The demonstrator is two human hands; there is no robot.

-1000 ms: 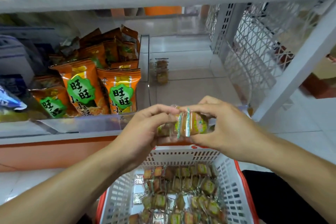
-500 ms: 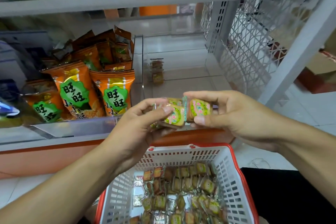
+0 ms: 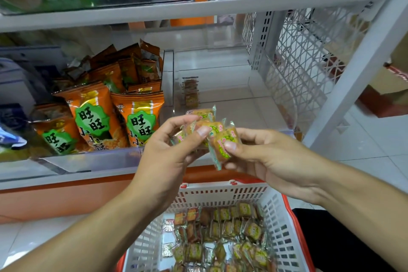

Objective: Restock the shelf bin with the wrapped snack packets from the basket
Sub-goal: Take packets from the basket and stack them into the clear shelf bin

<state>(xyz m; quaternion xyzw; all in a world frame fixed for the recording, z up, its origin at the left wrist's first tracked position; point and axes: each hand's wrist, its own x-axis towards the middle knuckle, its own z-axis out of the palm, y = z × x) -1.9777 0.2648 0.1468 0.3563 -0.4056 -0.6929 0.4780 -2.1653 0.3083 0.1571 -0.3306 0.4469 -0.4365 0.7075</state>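
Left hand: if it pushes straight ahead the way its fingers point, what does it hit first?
Beyond the packets it already pinches, the left hand points up and forward into the clear shelf bin. That way looks free until the small stack of packets at the back, though depth is hard to judge.

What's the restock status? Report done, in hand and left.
Done: little. The clear shelf bin holds only one small stack of packets at its back. In hand: left hand and right hand both pinch a cluster of wrapped snack packets in front of the bin. Left: most of the stock, lying in the basket.
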